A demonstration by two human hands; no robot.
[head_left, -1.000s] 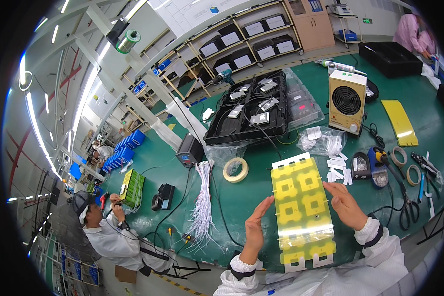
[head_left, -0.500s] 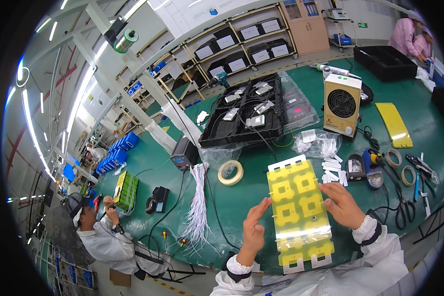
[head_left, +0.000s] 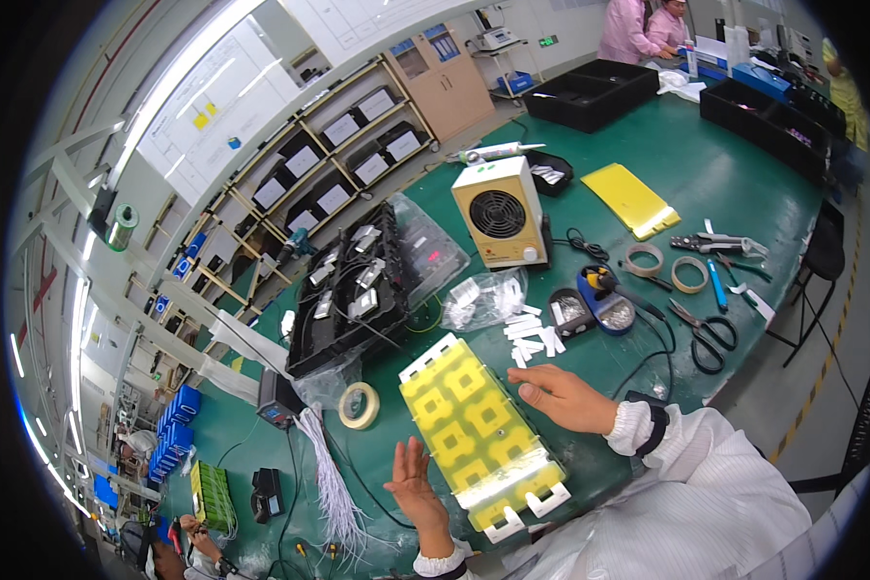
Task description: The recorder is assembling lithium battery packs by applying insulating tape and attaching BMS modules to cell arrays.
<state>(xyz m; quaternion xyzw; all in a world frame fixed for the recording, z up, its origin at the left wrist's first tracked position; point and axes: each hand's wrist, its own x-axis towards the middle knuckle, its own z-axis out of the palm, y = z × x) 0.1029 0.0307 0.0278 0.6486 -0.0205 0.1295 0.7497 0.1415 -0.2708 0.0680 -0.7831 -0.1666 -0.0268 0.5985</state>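
**Left hand and right hand flanked a yellow panel, gripping nothing**

The panel lay slantwise on the green table directly before the wearer, its far end leaning to the left. The left hand stood just beside its left edge, raised from the lower border, fingers extended upward and away from the body, the hand opened out and empty. The right hand reached in from the lower right, bent so that its straightened fingers aimed left toward the panel's opposite long edge, a little apart from it; it too was unclosed and held nothing. Just beyond the right fingertips lay loose white strips. A bundle of white wires rested to the left of the left hand.
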